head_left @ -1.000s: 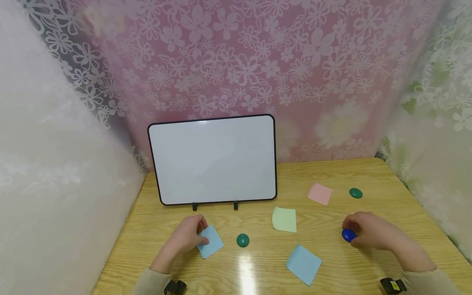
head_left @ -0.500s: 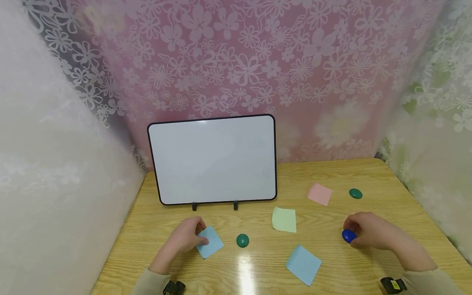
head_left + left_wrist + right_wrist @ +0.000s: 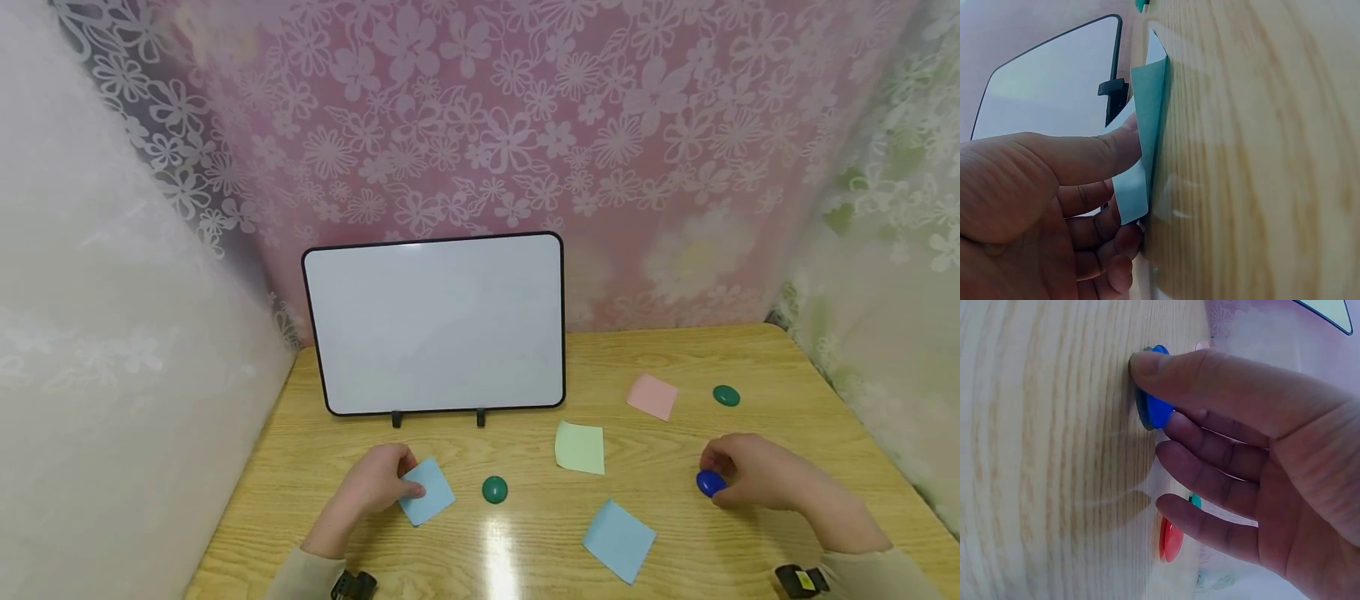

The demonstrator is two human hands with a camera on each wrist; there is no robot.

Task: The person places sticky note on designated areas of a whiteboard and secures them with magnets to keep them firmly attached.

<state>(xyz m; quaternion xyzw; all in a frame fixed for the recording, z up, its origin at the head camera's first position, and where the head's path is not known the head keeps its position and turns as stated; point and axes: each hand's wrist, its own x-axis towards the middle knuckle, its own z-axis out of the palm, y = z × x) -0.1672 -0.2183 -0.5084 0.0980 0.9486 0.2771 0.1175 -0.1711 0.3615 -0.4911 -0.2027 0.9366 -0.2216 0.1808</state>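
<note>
- Pink sheeting (image 3: 480,125) with white flowers, across the back. Reaches down to the table's far edge.
- Pale sheeting (image 3: 112,333) along the left; more at the right, flower-printed.
- Yellowish wooden table (image 3: 540,517), glossy, with a bright reflection near the front.
- Whiteboard (image 3: 435,325), black-framed, upright at the back, left of centre. Stands on two black feet (image 3: 481,417).
- Right hand (image 3: 753,471), over the table's right part. Pinches the blue disc (image 3: 710,483) between thumb and fingers — the lower fingers bent and spread apart.
- Left hand (image 3: 378,479), in front of the whiteboard. Clamps the light blue note (image 3: 430,493), thumb on the upper face, curled fingers behind.
- Beige sleeves (image 3: 877,575) and black wrist straps (image 3: 354,585) at the bottom edge.
- Second blue note (image 3: 619,542), right of centre, nearest the front.
- Light blue note in the left hand's grip, left of the near green disc — bent in the left wrist view.
- Pale green note (image 3: 580,448), behind the second blue note, left edge curled up.
- Pink note (image 3: 652,397), farther back and right.
- Blue disc in the right hand's pinch, edge-on in the right wrist view. Cannot tell whether touching the wood.
- Near green disc (image 3: 495,490), flat between both blue notes.
- Far green disc (image 3: 727,395), beyond the right hand.
- Red disc (image 3: 1173,542), partly behind a finger in the right wrist view.
</note>
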